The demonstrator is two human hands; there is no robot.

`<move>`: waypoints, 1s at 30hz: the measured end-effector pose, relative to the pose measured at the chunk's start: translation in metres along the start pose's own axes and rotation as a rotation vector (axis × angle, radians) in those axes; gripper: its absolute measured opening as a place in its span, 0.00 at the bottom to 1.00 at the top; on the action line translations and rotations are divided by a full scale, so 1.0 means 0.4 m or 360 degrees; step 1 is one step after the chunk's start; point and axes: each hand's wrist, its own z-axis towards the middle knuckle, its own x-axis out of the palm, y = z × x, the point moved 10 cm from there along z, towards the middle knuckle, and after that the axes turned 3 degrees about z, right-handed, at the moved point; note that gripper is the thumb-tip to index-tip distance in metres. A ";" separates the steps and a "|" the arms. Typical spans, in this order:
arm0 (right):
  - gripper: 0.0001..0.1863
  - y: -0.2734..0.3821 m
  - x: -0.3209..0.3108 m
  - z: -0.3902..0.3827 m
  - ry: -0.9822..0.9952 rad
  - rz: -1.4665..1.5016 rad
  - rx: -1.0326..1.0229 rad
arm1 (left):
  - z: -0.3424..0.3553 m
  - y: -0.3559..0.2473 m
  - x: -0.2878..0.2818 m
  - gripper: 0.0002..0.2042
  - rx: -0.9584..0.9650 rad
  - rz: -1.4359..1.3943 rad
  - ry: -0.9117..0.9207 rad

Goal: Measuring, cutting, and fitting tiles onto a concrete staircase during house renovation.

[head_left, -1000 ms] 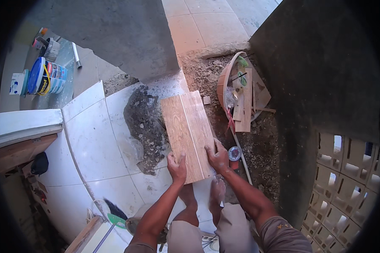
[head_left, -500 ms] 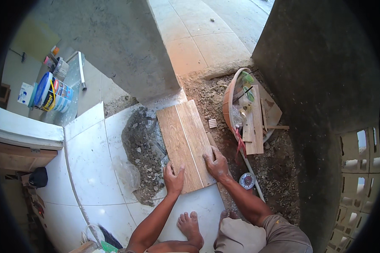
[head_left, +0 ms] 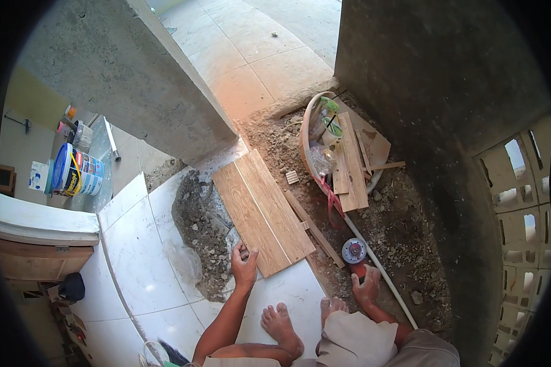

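A wood-grain tile (head_left: 264,214) with a pale line along its length lies slantwise over the white floor tiles and the rubble beside them. At its lower left edge, my left hand (head_left: 243,270) is closed with curled fingers, the thumb against the tile's edge. To the right, my right hand (head_left: 366,287) grips the red body of an angle grinder (head_left: 354,252). The grinder's round metal disc head faces up, and it rests on the dirt beside a pale pipe (head_left: 382,269). Part of its body is hidden under my fingers.
A tub (head_left: 306,144) with wooden strips and plastic bags stands ahead right. A narrow wood-grain strip (head_left: 315,229) lies beside the tile. Broken rubble (head_left: 199,226) fills a gap at left. Concrete walls rise on both sides; a paint bucket (head_left: 79,171) stands far left.
My right hand has let go of the tile's right edge and moved right and down onto the angle grinder. My left hand stays at the tile. The view has turned slightly.
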 end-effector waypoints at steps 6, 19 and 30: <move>0.53 -0.166 0.095 -0.049 0.0083 -0.0469 0.0371 | -0.023 -0.023 0.005 0.35 0.0090 0.0130 -0.0186; 0.38 -0.090 0.021 0.003 0.0352 -0.0227 0.0573 | -0.096 -0.142 0.053 0.23 0.0396 -0.0009 0.0123; 0.45 0.501 -0.083 0.007 0.0818 0.1440 -0.0249 | -0.278 -0.327 0.328 0.29 -0.0097 -0.1393 0.1400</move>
